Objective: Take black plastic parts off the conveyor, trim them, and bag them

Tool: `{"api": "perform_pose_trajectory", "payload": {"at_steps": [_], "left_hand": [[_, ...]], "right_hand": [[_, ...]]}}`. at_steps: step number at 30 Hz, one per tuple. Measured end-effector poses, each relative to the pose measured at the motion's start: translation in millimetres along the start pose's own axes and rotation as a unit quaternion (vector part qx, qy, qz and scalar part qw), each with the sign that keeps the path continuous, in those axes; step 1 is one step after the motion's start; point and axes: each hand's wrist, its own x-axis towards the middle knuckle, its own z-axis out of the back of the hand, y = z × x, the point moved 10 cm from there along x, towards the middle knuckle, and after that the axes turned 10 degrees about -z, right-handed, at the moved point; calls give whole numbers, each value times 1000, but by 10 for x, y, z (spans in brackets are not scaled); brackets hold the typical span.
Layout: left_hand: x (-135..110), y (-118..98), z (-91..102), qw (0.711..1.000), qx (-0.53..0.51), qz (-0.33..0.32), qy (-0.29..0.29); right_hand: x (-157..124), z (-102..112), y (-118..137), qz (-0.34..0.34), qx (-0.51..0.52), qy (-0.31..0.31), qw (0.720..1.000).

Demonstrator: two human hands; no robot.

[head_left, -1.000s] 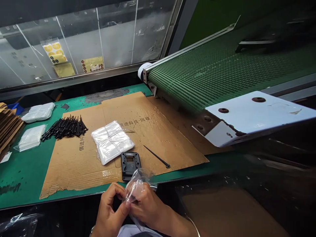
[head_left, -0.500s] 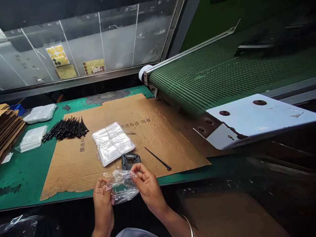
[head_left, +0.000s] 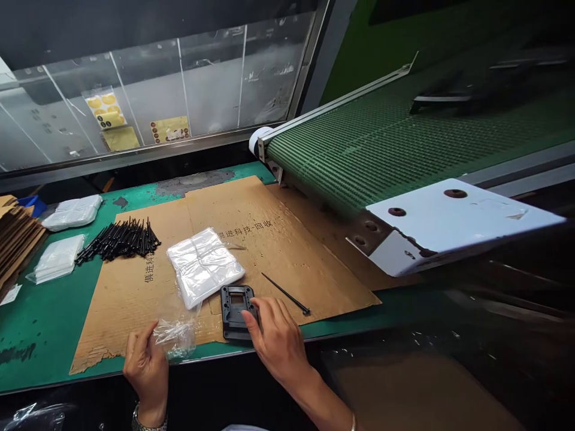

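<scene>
Black bracket (head_left: 231,305) on cardboard (head_left: 112,311), green bench (head_left: 36,317), conveyor (head_left: 359,143) beside.

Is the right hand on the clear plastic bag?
No, the right hand rests on the black plastic frame, while the clear plastic bag is beside the left hand.

Left hand (head_left: 146,371) stands upright; right hand (head_left: 277,342) reaches forward, fingers spread.

Green mesh-patterned conveyor belt (head_left: 381,143); black plastic frame (head_left: 230,317); brown cardboard sheet (head_left: 278,251).
</scene>
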Motion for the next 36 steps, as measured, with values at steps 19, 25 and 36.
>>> {"api": "perform_pose_trajectory", "payload": {"at_steps": [19,25,36], "left_hand": [[-260,164,-539,952,93,120,267],[-231,141,-542,947,109,126,274],[-217,95,-573,944,110,129,282]], "right_hand": [[-518,-563,-226,-342,655,356,572],[-696,-621,-55,-409,767,355,345],[-767,-664,-28,-384,745,369,402]]}}
